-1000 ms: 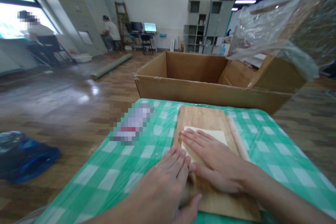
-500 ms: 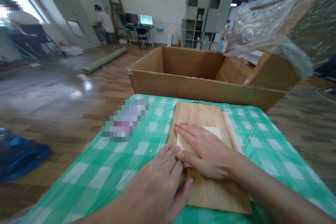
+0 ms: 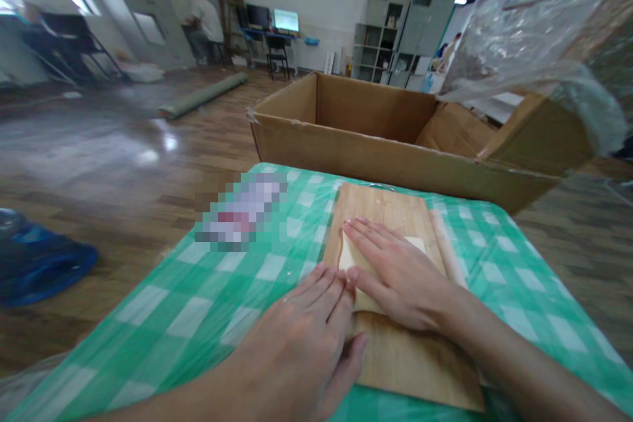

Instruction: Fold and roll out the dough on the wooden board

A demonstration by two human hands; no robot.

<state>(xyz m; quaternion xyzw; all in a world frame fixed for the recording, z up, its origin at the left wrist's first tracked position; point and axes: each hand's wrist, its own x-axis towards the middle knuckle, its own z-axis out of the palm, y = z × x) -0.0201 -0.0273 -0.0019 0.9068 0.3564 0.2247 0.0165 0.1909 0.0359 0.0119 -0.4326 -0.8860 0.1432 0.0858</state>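
Observation:
A flat, pale yellow sheet that looks like dough lies on a wooden cutting board. Across its top rests my right hand, palm down with the fingers stretched out; part of the sheet is covered by it. My left hand lies at the sheet's near left edge, fingers extended and side by side, thumb apart over the board. Its fingertips meet the edge close to my right thumb. A pale rolling pin lies along the board's right side, partly hidden by my right forearm.
A green checked cloth covers the table. Beyond it stands a large open cardboard box with clear plastic wrap at right. A blurred-out item lies at the table's left. Two seated people are in the background at left.
The whole view has shifted slightly, so the board and table sit a little further right and higher up. Both hands keep nearly the same place on the sheet.

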